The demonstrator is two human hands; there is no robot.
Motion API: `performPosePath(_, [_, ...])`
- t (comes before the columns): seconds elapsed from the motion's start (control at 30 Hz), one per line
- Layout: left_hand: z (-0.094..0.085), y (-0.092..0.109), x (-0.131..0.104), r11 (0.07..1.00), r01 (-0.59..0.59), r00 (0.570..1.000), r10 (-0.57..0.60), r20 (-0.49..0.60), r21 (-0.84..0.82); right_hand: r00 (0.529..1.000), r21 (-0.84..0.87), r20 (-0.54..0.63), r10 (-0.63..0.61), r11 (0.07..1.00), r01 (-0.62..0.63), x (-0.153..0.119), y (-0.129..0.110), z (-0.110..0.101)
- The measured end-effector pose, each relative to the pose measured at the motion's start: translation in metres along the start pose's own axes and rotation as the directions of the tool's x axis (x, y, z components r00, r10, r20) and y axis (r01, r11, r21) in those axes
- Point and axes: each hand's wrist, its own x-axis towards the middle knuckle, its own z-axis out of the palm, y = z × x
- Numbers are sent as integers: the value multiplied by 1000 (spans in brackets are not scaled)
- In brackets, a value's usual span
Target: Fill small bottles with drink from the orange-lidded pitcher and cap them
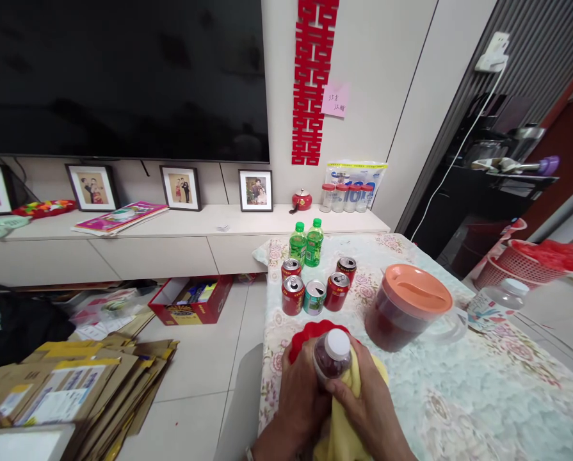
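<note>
A clear bottle (331, 358) with a white cap and dark red liquid stands between my two hands over the near end of the table. My left hand (301, 384) is wrapped round the bottle's left side. On the other side, my right hand (365, 394) presses a yellow cloth (344, 432) against the bottle. Behind them shows part of a red scalloped dish (310, 333). To the right is a pitcher (395, 320) of dark red liquid under an orange lid. The bottle's lower part is hidden by my hands.
Several opened drink cans (293, 296) and two green bottles (314, 244) stand beyond my hands on the flowered tablecloth (478, 384). A clear jar (497, 306) is near the right edge. Flattened cardboard (89, 384) and a red box (190, 304) lie on the floor at left.
</note>
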Motion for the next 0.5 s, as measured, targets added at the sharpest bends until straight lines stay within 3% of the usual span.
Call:
performPosePath(0.3, [-2,-11,-2,998,-59,996,60,73,-10,968,0,213,130,991,-133,7,24,4])
performPosePath(0.4, [1,-18,-2,997,-73,992,74,98,-17,966,6,214,145,989,-150,9,23,4])
performPosePath(0.5, [2,-22,-2,996,-84,991,88,98,-36,979,12,142,146,989,-149,5,15,2])
